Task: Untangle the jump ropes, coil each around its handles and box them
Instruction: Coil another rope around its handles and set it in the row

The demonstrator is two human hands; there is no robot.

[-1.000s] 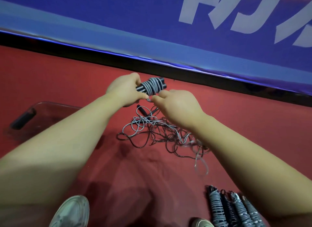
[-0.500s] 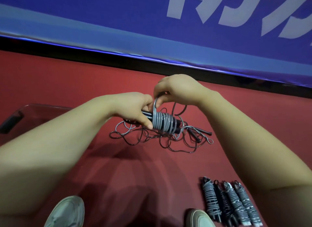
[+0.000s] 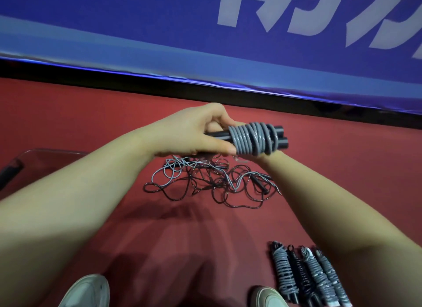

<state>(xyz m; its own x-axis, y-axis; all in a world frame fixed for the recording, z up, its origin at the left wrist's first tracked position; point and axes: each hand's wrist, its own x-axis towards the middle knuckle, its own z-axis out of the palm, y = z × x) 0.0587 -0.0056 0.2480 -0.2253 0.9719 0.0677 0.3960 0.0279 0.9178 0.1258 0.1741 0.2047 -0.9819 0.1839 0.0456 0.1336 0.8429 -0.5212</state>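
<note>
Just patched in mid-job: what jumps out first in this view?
The left hand grips a grey coiled rope by its black handles, centre frame. Below it a tangle of ropes lies on the red floor; four finished coils sit lower right.

Held bundle (image 3: pixel 251 139) above tangled ropes (image 3: pixel 213 181); coiled ropes (image 3: pixel 307 274) right; box (image 3: pixel 52 151) left

Coiled rope (image 3: pixel 251 139) in left hand (image 3: pixel 194 133), maybe right hand (image 3: pixel 271 159)
</note>
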